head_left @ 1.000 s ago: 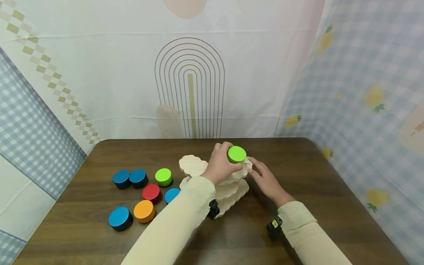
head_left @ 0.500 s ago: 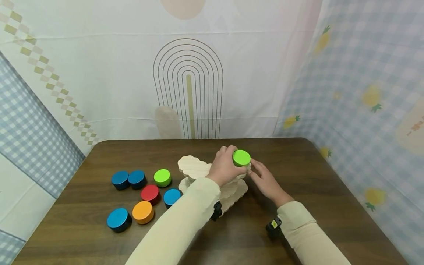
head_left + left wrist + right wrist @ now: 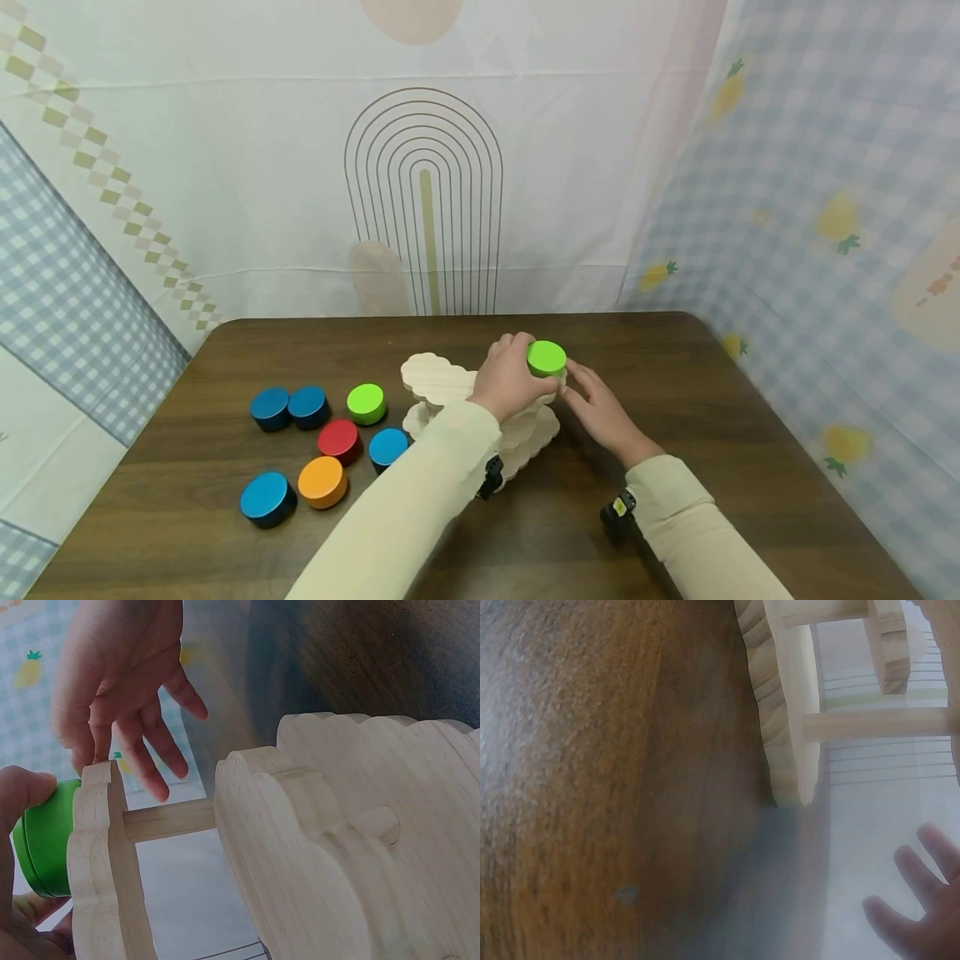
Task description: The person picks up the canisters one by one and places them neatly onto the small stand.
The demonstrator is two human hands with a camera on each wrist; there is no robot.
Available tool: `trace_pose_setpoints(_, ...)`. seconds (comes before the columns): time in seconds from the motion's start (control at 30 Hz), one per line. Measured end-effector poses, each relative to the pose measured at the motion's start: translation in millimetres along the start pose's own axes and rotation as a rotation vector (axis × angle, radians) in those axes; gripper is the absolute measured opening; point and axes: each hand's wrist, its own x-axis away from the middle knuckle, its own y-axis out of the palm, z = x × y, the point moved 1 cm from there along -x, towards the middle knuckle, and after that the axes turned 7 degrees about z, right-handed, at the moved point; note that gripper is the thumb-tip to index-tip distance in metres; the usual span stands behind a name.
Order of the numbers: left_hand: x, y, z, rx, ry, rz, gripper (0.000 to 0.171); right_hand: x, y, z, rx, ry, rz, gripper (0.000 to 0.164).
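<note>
My left hand (image 3: 510, 379) grips a bright green disc (image 3: 546, 358) between thumb and fingers, at the top right of a tiered wooden stand (image 3: 438, 379). In the left wrist view the disc lies flat against the scalloped top board (image 3: 101, 862), which a dowel (image 3: 172, 819) joins to a wider tier below. My right hand (image 3: 603, 417) is at the right side of that board, its fingers mostly straight and spread, with fingertips right at the edge. In the right wrist view the fingers of my right hand (image 3: 922, 915) show apart, below the stand's tiers. My left forearm hides part of the stand.
Left of the stand lie loose discs on the brown table (image 3: 750, 517): several blue ones (image 3: 267, 498), a green disc (image 3: 366, 404), a red disc (image 3: 339, 441) and an orange disc (image 3: 322, 482). Patterned cloth (image 3: 562, 167) hangs behind and at both sides.
My left hand has moved slightly right and down with the green disc, then held still over the last half second. The right hand has barely moved.
</note>
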Motion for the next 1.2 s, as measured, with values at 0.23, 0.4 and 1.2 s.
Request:
trace_pose_setpoints(0.23,2.3,0.0,0.8,-0.036,0.014,0.002,0.068,-0.1,-0.1,-1.2,0.005,0.012,0.000,0.057)
trace_pose_setpoints(0.4,4.8,0.0,0.8,-0.071,0.039,0.020,0.080,0.3,0.9,-1.0,0.005,0.021,0.006,0.061)
trace_pose_setpoints(1.2,40.8,-67.8,-37.9,-0.164,0.334,0.323,0.085,0.6,2.2,0.0,-0.001,0.012,0.025,0.059)
